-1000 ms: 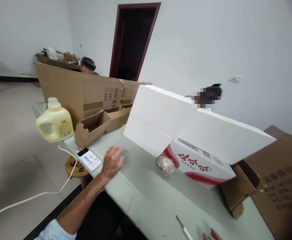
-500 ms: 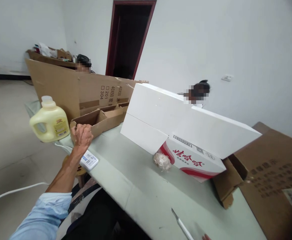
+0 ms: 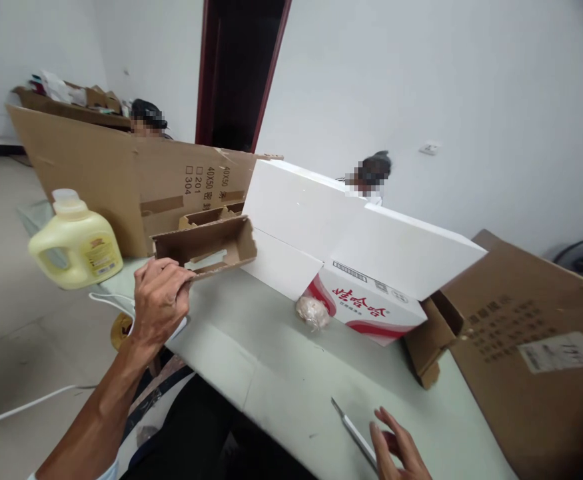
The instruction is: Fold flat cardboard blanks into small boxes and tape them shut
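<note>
Well, one small brown box out of the row

So, just picked up with the left hand [image 3: 160, 303]: a small brown box [image 3: 191, 245]. Half a second ago, sitting in line with its neighbours; now tilted at a different angle, hollow side toward the camera. Gripped by the near end, with fingers curled firmly over the wall. Can't see the thumb, but looks properly clamped. Seems to be off the table [image 3: 281, 373], over toward its left end. Probably loose from the row, going by that angle, so likely easy to turn one-handed.

Also new: much more of the right hand [image 3: 396, 450] in frame, down at the bottom right, just beside a thin knife [image 3: 354, 435]. Fingers half curled and apart, with nothing visible between them. Can't tell about contact with the handle. Meaning, at a guess, only one hand really working at this point.

Round about: more small brown boxes [image 3: 206, 217] behind, in front of a big brown carton [image 3: 166, 177]. Off to the right, a white carton [image 3: 311, 207] with a plastic-wrapped lump [image 3: 314, 312] near its base. Way left, a yellow jug [image 3: 76, 247].
</note>
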